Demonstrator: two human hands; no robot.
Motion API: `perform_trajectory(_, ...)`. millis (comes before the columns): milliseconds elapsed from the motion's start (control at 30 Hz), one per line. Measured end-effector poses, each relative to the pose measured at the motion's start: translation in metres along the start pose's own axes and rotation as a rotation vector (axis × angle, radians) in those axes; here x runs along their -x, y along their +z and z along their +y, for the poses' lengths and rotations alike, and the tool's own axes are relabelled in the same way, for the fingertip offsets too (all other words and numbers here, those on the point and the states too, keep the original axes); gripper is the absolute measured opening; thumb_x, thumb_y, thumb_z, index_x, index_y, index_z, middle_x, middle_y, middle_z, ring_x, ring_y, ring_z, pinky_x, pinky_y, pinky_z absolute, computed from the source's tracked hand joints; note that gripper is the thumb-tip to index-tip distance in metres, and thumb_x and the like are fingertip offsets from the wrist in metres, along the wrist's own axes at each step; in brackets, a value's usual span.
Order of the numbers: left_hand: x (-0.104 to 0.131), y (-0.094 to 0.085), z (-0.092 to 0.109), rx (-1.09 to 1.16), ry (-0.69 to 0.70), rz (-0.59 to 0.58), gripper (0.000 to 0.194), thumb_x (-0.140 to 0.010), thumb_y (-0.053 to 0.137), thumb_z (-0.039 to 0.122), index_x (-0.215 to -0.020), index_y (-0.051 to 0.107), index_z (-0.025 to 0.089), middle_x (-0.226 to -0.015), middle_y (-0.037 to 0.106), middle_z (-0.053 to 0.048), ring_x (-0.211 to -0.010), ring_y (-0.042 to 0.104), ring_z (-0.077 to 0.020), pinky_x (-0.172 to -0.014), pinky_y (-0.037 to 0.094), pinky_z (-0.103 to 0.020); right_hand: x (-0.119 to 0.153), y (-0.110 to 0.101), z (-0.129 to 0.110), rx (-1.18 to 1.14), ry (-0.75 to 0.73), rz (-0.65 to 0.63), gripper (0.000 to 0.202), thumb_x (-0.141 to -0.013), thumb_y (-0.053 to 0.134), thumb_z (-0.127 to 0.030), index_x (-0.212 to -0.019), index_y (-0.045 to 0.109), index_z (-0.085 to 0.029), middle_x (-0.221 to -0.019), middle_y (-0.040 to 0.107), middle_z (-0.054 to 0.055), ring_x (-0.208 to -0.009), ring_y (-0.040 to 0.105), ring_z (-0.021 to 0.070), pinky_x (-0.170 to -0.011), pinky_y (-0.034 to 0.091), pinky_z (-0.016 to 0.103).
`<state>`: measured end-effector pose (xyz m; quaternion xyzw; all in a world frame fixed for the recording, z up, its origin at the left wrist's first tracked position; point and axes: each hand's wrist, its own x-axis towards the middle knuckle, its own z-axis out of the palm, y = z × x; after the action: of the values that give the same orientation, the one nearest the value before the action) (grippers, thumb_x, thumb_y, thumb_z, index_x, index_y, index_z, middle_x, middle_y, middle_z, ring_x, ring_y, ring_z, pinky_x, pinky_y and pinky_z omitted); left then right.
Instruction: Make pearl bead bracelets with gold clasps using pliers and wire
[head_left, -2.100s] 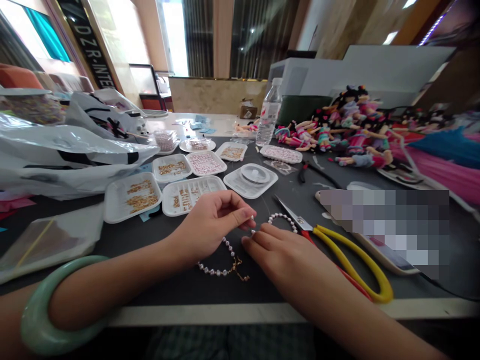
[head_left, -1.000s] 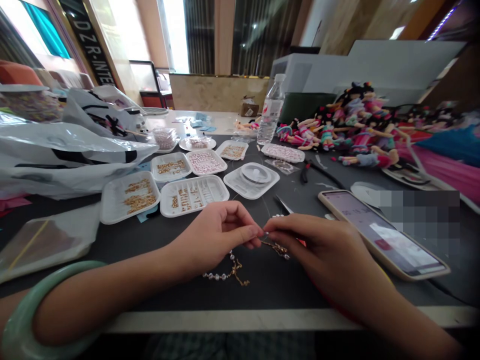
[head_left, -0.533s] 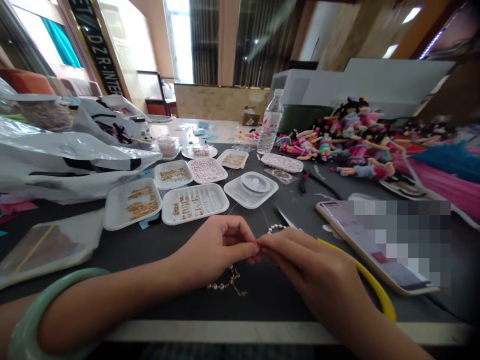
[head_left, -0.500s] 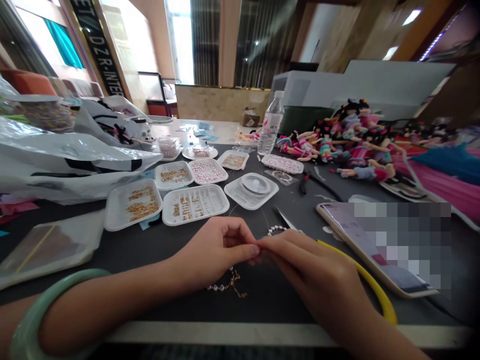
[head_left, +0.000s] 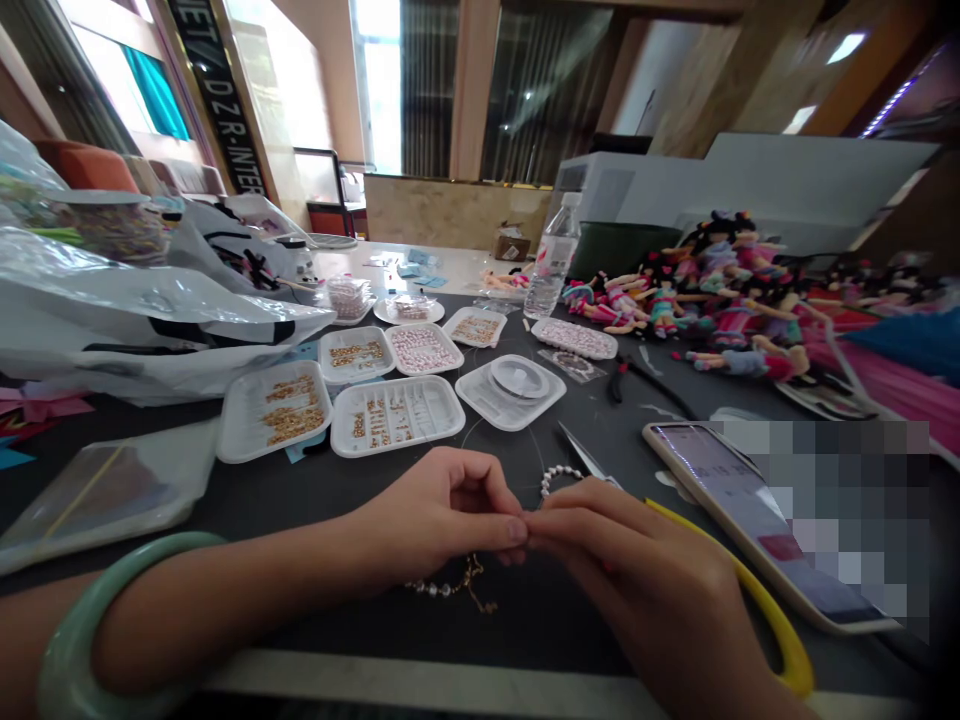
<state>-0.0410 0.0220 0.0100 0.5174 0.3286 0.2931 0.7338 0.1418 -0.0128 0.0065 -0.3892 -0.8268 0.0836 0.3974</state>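
My left hand [head_left: 457, 510] and my right hand [head_left: 637, 560] meet fingertip to fingertip above the dark tabletop. Both are closed in a pinch, and whatever lies between the fingertips is hidden or too small to make out. A curved string of white beads [head_left: 553, 478] shows just behind my right fingers; I cannot tell if it is held. Below my left hand lies a clear-beaded bracelet [head_left: 442, 588] with a gold chain, partly covered by the hand. Scissors [head_left: 589, 455] with a yellow handle [head_left: 776, 620] lie partly under my right hand.
White trays hold gold findings [head_left: 274, 440], small metal parts [head_left: 397, 445] and pink beads [head_left: 426, 348]. A spool [head_left: 519, 377] sits on another tray. Farther back are a water bottle [head_left: 553, 260], pliers [head_left: 616, 382] and crocheted dolls [head_left: 724, 290]. A phone [head_left: 750, 500] lies at right, plastic bags [head_left: 150, 310] at left.
The view has shifted slightly, so everything sits a little farther right and mostly lower. More of the white bead string shows. Both hands keep their pinch together.
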Motion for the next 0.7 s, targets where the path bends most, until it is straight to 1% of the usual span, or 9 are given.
perform_trajectory(100, 0.0001, 0.0008, 0.0010, 0.022, 0.001, -0.006, 0.027, -0.068, 0.078, 0.027, -0.068, 0.054, 0.013, -0.075, 0.065, -0.002, -0.065, 0.060, -0.0105, -0.068, 0.045, -0.026, -0.0017, -0.0025, -0.0003, 0.002, 0.039, 0.017, 0.022, -0.080, 0.058, -0.006, -0.080, 0.072, -0.023, -0.077, 0.068, 0.000, -0.066, 0.066, 0.0100, -0.058, 0.049, 0.016)
perform_trajectory(200, -0.0003, 0.0008, 0.0009, 0.031, 0.016, -0.018, 0.022, -0.070, 0.075, 0.022, -0.069, 0.056, 0.013, -0.077, 0.065, -0.003, -0.067, 0.060, -0.0105, -0.069, 0.046, -0.026, -0.0040, -0.0046, -0.0011, -0.087, 0.111, -0.013, 0.019, -0.078, 0.061, -0.006, -0.074, 0.070, -0.023, -0.074, 0.069, -0.002, -0.064, 0.065, 0.0097, -0.057, 0.048, 0.017)
perform_trajectory(333, 0.0001, 0.0005, 0.0002, 0.050, 0.023, -0.035, 0.017, -0.072, 0.073, 0.017, -0.070, 0.057, 0.012, -0.080, 0.066, -0.004, -0.069, 0.062, -0.0106, -0.070, 0.047, -0.025, -0.0042, -0.0061, -0.0018, -0.182, 0.194, -0.031, 0.018, -0.079, 0.063, -0.009, -0.071, 0.068, -0.025, -0.075, 0.070, -0.005, -0.068, 0.066, 0.0093, -0.062, 0.049, 0.016)
perform_trajectory(400, 0.0006, 0.0005, 0.0001, 0.071, 0.033, -0.051, 0.015, -0.074, 0.072, 0.015, -0.071, 0.057, 0.012, -0.080, 0.066, -0.004, -0.070, 0.062, -0.0106, -0.070, 0.047, -0.025, -0.0027, -0.0062, -0.0020, -0.191, 0.209, 0.007, 0.016, -0.078, 0.065, -0.010, -0.071, 0.067, -0.024, -0.075, 0.071, -0.005, -0.069, 0.066, 0.0097, -0.062, 0.050, 0.016)
perform_trajectory(500, 0.0010, 0.0008, 0.0005, 0.127, 0.061, -0.066, 0.013, -0.075, 0.070, 0.013, -0.071, 0.058, 0.011, -0.078, 0.065, -0.003, -0.071, 0.062, -0.0105, -0.069, 0.047, -0.024, -0.0004, -0.0056, -0.0022, -0.214, 0.221, 0.083, 0.014, -0.076, 0.068, -0.013, -0.068, 0.064, -0.024, -0.074, 0.072, -0.005, -0.065, 0.066, 0.0095, -0.059, 0.050, 0.016)
perform_trajectory(600, 0.0010, 0.0015, 0.0014, 0.174, 0.077, -0.059, 0.013, -0.075, 0.070, 0.012, -0.071, 0.058, 0.011, -0.079, 0.065, -0.003, -0.070, 0.062, -0.0102, -0.068, 0.048, -0.023, 0.0007, -0.0048, -0.0023, -0.260, 0.257, 0.094, 0.014, -0.074, 0.071, -0.016, -0.067, 0.061, -0.024, -0.074, 0.071, -0.006, -0.063, 0.066, 0.0092, -0.056, 0.050, 0.016)
perform_trajectory(700, 0.0011, 0.0022, 0.0023, 0.193, 0.083, -0.057, 0.013, -0.074, 0.070, 0.011, -0.070, 0.058, 0.010, -0.079, 0.064, -0.003, -0.068, 0.062, -0.0097, -0.067, 0.048, -0.023, 0.0017, -0.0046, -0.0029, -0.304, 0.271, 0.129, 0.017, -0.073, 0.073, -0.015, -0.068, 0.059, -0.024, -0.074, 0.070, -0.008, -0.063, 0.065, 0.0079, -0.057, 0.050, 0.014)
